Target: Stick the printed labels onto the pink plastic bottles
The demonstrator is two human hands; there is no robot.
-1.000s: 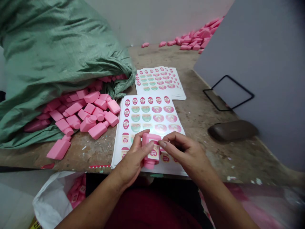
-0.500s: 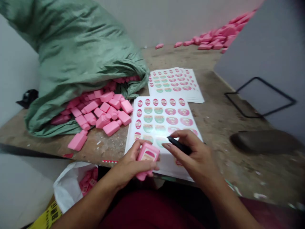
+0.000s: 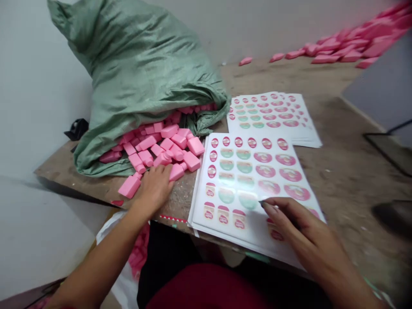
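Note:
My left hand [image 3: 156,185] reaches palm down to the front of the loose pink bottles [image 3: 175,152], its fingertips against a bottle [image 3: 163,159] and partly hidden there. Whether the fingers have closed on it I cannot tell. My right hand [image 3: 299,227] is closed over the lower right of the front label sheet [image 3: 254,227], pinching a black pen-shaped tool [image 3: 262,204], of which only the dark tip shows. The sheet carries rows of pink and green labels, with a gap in its bottom row.
A green sack [image 3: 151,68] lies open at the left, bottles spilling out. Behind the front sheet is another stack of label sheets [image 3: 273,133]. More pink bottles [image 3: 347,47] are heaped at the back right. A white bag [image 3: 111,225] holding pink bottles hangs below the table edge.
My left hand has let go of the labelled pink bottle and moved left to the loose bottles. My right hand keeps the black tool near the sheet. The view has turned left.

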